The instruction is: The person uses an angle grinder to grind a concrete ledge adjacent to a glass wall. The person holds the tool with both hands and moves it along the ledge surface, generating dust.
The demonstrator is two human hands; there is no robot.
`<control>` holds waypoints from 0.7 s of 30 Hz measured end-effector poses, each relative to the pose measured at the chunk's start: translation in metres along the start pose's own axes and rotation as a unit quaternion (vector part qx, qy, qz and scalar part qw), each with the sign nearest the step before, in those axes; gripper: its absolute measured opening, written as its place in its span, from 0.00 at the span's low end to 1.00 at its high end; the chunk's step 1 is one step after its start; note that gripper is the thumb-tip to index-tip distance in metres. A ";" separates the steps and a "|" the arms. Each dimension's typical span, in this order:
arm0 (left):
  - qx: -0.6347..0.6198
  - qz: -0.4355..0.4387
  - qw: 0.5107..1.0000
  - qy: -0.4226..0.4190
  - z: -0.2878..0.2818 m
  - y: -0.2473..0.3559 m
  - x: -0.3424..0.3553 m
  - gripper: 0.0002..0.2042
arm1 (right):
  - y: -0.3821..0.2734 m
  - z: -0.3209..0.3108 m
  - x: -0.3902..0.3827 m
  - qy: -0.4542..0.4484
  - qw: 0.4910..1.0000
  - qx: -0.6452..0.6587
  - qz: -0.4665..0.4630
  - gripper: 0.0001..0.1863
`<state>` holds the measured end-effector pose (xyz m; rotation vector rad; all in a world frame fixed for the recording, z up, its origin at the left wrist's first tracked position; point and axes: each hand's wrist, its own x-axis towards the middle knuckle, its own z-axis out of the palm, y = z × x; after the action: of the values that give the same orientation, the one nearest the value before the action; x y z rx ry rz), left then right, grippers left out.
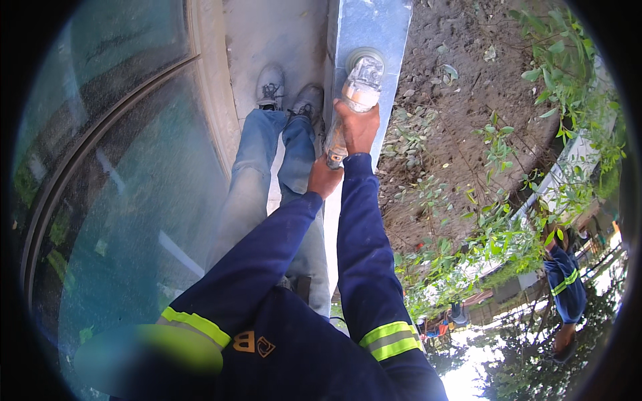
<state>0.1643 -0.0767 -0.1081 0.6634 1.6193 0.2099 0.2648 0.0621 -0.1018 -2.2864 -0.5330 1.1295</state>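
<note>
A dusty angle grinder (363, 85) with a pale, round head rests over the long bluish-grey stone ledge (363, 23), its disc near or on the top face. My right hand (357, 125) is wrapped round the grinder's body just behind the head. My left hand (325, 178) is closed on the rear end of the tool, lower and further left. Both forearms come up from the lower edge in dark blue sleeves with reflective bands.
My shoes (271, 87) stand on a narrow pale strip (244, 30) left of the ledge, beside large glass panes (127, 160). To the right lie bare soil (455, 180) and leafy branches (575, 87). Another person (562, 274) in blue is at the far right.
</note>
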 end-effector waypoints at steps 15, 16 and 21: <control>-0.012 0.016 0.999 -0.027 -0.002 0.000 0.013 0.16 | -0.003 0.005 0.006 0.018 1.000 0.019 -0.004 0.41; -0.016 0.022 1.000 -0.014 0.000 -0.004 0.009 0.16 | -0.001 0.004 0.003 0.022 1.000 -0.001 0.004 0.40; -0.029 -0.027 0.998 0.037 0.008 -0.025 0.001 0.17 | 0.008 0.011 -0.004 -0.019 1.000 -0.015 -0.004 0.41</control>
<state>0.1647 -0.0987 -0.1231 0.5713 1.6941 0.2439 0.2551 0.0568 -0.1100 -2.2896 -0.5771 1.1710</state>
